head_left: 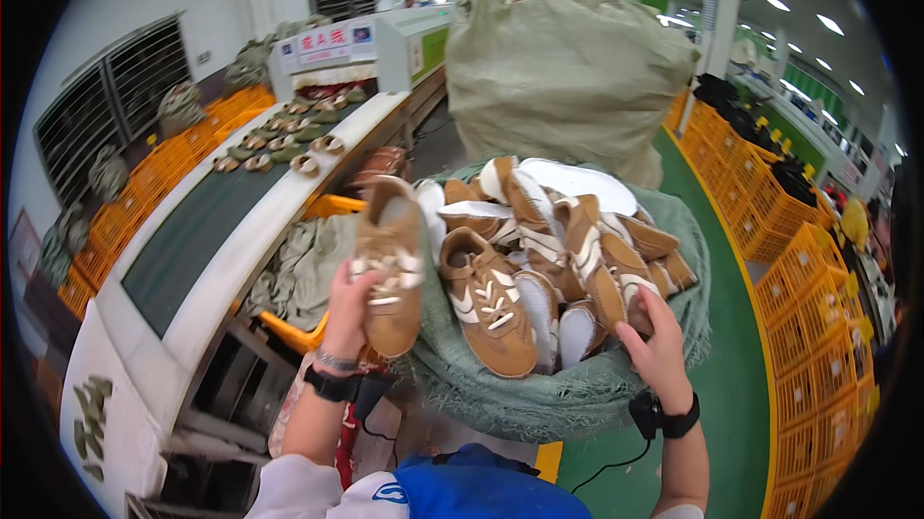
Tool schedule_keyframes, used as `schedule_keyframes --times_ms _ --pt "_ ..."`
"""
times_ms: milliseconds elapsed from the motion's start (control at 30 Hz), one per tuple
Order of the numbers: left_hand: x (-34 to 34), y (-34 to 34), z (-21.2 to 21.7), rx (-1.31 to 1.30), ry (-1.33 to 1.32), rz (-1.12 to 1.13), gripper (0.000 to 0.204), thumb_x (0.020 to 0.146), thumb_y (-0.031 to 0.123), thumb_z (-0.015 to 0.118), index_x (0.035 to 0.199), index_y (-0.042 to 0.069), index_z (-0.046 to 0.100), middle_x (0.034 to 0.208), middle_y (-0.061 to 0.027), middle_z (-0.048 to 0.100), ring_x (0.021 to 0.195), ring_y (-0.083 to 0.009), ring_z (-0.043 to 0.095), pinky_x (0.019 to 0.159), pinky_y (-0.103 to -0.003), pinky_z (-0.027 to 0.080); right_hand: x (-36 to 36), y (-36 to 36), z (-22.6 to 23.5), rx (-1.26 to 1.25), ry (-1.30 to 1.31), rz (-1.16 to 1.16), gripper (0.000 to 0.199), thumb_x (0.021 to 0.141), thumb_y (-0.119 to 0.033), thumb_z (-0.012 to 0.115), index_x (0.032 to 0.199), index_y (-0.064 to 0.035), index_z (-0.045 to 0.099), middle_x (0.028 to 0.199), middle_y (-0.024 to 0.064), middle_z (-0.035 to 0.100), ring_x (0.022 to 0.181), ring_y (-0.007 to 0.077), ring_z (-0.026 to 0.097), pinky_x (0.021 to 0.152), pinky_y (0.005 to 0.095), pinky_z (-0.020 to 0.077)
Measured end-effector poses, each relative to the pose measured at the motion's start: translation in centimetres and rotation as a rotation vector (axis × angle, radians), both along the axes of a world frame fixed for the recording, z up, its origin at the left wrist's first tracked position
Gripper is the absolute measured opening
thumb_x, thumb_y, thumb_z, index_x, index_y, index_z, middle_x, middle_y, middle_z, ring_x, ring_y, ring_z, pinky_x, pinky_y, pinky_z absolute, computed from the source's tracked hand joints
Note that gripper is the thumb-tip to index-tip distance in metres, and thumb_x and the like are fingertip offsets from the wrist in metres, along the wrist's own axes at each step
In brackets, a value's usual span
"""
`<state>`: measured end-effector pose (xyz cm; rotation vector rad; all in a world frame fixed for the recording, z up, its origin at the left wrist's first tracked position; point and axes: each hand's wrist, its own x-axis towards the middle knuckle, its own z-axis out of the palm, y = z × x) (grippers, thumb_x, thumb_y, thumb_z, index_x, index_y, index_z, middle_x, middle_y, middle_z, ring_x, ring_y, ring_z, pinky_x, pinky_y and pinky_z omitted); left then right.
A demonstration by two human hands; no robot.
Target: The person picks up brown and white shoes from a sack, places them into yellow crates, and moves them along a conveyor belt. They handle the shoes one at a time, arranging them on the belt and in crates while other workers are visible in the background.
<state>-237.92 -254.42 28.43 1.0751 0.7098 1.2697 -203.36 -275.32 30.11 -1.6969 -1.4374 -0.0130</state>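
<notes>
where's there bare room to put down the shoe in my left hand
The dark conveyor belt is bare on its near stretch, between its white side rails and short of the shoes lined up at its far end. The open sack is heaped with tan shoes, no gap there. The left hand holds a tan shoe; the right hand rests on the heap.
</notes>
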Motion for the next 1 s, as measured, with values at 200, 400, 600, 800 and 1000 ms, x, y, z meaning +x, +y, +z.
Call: schedule_keyframes --times_ms 200,400,600,800,1000 --pt "4.2 -4.4 -1.3 -0.146 -0.003 -0.419 0.037 0.085 0.014 0.057 0.118 0.004 0.045 0.108 -0.0079 0.056 0.098 -0.0173 0.056 0.091 -0.033 0.044 -1.9 6.7 2.8 -0.144 -0.26 -0.036 0.069 0.076 -0.034 0.07 0.123 0.0073 0.042 0.107 0.0235 0.059 0.098 0.038 0.058 0.082 0.0413 0.0474" --pt "4.9 -3.3 -1.9 -0.14 0.192 -0.503 0.055 0.087 0.019 0.061 0.13 0.004 0.03 0.121 -0.0077 0.048 0.106 -0.0172 0.051 0.092 -0.036 0.043 -3.7 11.1 3.3 -0.514 -0.347 -0.218 0.051 0.078 -0.023 0.063 0.118 0.002 0.046 0.09 0.0195 0.064 0.082 0.0369 0.063 0.075 0.0437 0.0494" --pt "6.4 -1.8 -0.4 -0.163 0.014 -0.801 0.068 0.088 0.015 0.061 0.141 0.008 0.018 0.132 -0.0108 0.043 0.118 -0.021 0.047 0.098 -0.037 0.041 -1.0 6.1 2.7 0.09 0.166 -0.045 0.039 0.081 -0.014 0.06 0.117 -0.0003 0.052 0.091 0.0135 0.065 0.082 0.0255 0.064 0.074 0.0356 0.0499" --pt "10.4 -2.1 1.0 0.178 0.177 -0.602 0.086 0.079 0.004 0.069 0.141 0.003 0.01 0.127 -0.0155 0.047 0.114 -0.0217 0.05 0.091 -0.033 0.046 4.5 2.1 0.0 0.044 0.142 -0.227 0.033 0.081 -0.015 0.063 0.109 0.0016 0.058 0.1 0.0079 0.063 0.089 0.0143 0.06 0.077 0.0294 0.0487" --pt "14.5 -3.7 -0.9 0.485 0.239 -0.716 0.074 0.071 0.02 0.077 0.127 0.0 0.034 0.112 -0.0173 0.058 0.102 -0.0262 0.058 0.088 -0.035 0.047 3.3 1.3 -1.3 -0.133 0.466 -0.09 0.03 0.085 -0.023 0.059 0.102 0.0012 0.06 0.076 0.0015 0.059 0.064 0.015 0.055 0.066 0.0286 0.0475"
